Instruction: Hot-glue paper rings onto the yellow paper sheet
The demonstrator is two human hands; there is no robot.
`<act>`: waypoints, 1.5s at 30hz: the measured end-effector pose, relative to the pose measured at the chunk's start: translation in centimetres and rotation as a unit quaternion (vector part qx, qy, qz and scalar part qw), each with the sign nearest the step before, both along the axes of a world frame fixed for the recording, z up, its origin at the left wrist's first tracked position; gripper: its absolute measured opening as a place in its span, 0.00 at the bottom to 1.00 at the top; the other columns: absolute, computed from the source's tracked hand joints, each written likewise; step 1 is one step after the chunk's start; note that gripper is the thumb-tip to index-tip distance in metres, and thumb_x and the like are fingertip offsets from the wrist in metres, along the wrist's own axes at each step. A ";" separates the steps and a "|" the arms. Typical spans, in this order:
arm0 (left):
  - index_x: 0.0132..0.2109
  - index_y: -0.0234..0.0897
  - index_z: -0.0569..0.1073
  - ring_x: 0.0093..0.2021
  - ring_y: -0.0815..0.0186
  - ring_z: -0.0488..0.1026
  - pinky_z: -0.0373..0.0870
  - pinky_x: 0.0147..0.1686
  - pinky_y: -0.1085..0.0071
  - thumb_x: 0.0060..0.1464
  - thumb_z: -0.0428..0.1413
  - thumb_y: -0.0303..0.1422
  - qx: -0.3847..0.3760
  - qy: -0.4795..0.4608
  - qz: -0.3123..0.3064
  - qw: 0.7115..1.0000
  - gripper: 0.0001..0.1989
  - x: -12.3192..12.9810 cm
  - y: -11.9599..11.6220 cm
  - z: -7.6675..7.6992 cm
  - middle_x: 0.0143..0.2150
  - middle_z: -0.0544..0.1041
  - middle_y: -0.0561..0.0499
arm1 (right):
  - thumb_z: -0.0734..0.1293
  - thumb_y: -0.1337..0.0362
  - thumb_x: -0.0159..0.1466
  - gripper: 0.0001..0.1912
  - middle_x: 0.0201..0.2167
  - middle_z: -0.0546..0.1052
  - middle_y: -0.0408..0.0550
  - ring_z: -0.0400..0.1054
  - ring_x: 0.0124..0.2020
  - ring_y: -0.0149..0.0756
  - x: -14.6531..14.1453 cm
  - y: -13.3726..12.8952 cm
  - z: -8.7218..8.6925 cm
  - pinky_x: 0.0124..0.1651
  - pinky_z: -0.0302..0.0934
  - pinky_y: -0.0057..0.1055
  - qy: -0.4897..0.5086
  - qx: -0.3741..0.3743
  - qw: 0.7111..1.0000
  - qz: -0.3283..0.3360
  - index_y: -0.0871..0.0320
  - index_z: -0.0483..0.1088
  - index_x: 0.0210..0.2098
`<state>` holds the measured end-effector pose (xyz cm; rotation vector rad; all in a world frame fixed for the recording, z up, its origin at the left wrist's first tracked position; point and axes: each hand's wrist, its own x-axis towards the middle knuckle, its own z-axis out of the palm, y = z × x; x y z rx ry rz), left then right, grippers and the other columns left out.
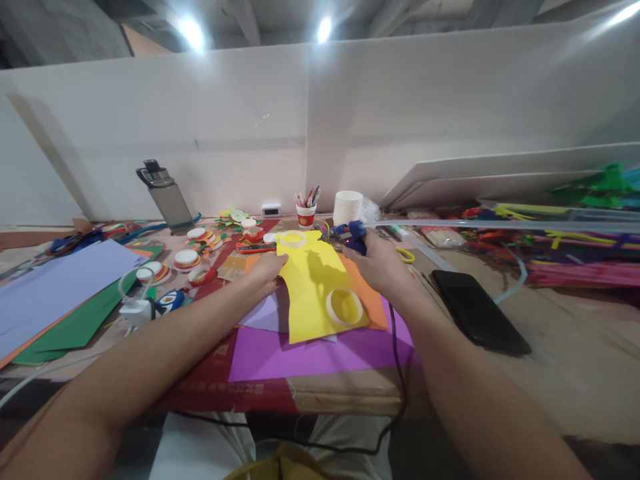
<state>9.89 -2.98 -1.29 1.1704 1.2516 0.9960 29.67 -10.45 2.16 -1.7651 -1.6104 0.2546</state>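
Note:
My left hand [270, 272] grips the left edge of a yellow sheet of paper [313, 280], its fingers partly hidden under the edge. In my right hand [380, 261] is a blue hot glue gun [350, 233], its nozzle pointing left over the sheet's far end. A long clear glue stick [450, 225] sticks out of its back to the right. One pale ring [330, 308] rests on the near right part of the yellow sheet; another pale ring [291, 233] is at its far end. Orange paper [373, 303] and purple paper [310, 357] lie beneath.
A black phone [477, 310] lies on the right. Stacked paper cups [349, 205], a cup of pens [307, 215] and a grey bottle [170, 200] stand along the back. The glue gun's black cord [397, 360] hangs over the table edge. Coloured sheets [65, 283] cover the left.

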 end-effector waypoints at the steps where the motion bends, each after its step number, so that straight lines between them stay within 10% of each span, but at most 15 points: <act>1: 0.36 0.32 0.76 0.39 0.57 0.81 0.80 0.36 0.65 0.52 0.53 0.18 -0.028 -0.044 0.014 0.999 0.09 0.0 -0.3 0.2 0.41 0.83 0.40 | 0.65 0.58 0.64 0.17 0.44 0.78 0.57 0.72 0.44 0.45 0.0 0.0 0.0 0.43 0.61 0.34 0.010 0.012 1.000 0.004 0.60 0.72 0.50; 19: 0.47 0.36 0.73 0.39 0.67 0.78 0.77 0.43 0.68 0.57 0.55 0.20 -0.075 -0.322 0.145 0.933 0.13 2.4 -6.6 -1.8 0.46 0.80 0.46 | 0.65 0.61 0.63 0.14 0.40 0.79 0.59 0.72 0.40 0.48 -0.7 -0.8 0.3 0.39 0.59 0.34 -0.048 0.039 0.998 0.005 0.62 0.72 0.46; 25: 0.42 0.30 0.75 0.33 0.67 0.78 0.76 0.40 0.71 0.54 0.61 0.27 -0.166 -0.207 -0.032 0.964 0.08 0.5 -7.6 -0.7 0.37 0.81 0.44 | 0.64 0.62 0.64 0.14 0.39 0.79 0.59 0.72 0.39 0.46 -0.8 -0.5 -0.1 0.38 0.59 0.33 -0.062 0.030 0.997 0.019 0.62 0.72 0.46; 29: 0.32 0.31 0.74 0.26 0.66 0.76 0.71 0.26 0.72 0.46 0.66 0.44 -0.224 0.038 -0.298 0.927 0.18 -2.2 -7.2 0.7 0.27 0.78 0.47 | 0.63 0.63 0.64 0.14 0.39 0.79 0.59 0.72 0.40 0.47 -1.3 -0.6 -0.2 0.38 0.59 0.33 -0.072 0.012 0.997 0.023 0.62 0.71 0.47; 32: 0.28 0.33 0.73 0.18 0.70 0.69 0.61 0.19 0.73 0.45 0.63 0.51 -0.103 0.257 -0.379 0.883 0.22 -4.0 -5.8 1.4 0.22 0.74 0.52 | 0.63 0.63 0.64 0.14 0.40 0.79 0.59 0.72 0.40 0.47 -1.6 -0.5 -0.3 0.38 0.58 0.33 -0.073 0.001 0.997 0.028 0.61 0.70 0.47; 38: 0.42 0.37 0.75 0.38 0.62 0.73 0.68 0.36 0.69 0.40 0.66 0.48 0.268 0.380 -0.241 0.852 0.25 -6.5 -1.1 1.3 0.39 0.76 0.49 | 0.63 0.63 0.64 0.13 0.40 0.79 0.59 0.72 0.41 0.47 -1.8 -0.4 -0.6 0.40 0.59 0.34 -0.077 -0.003 0.997 0.029 0.62 0.71 0.46; 45: 0.58 0.40 0.67 0.60 0.52 0.66 0.63 0.59 0.57 0.33 0.70 0.43 0.258 0.365 -0.334 0.830 0.44 -6.6 -0.1 -0.5 0.60 0.69 0.43 | 0.64 0.63 0.64 0.12 0.41 0.79 0.59 0.72 0.42 0.47 -1.8 -0.3 -0.8 0.40 0.58 0.33 -0.076 -0.002 0.997 0.022 0.62 0.72 0.45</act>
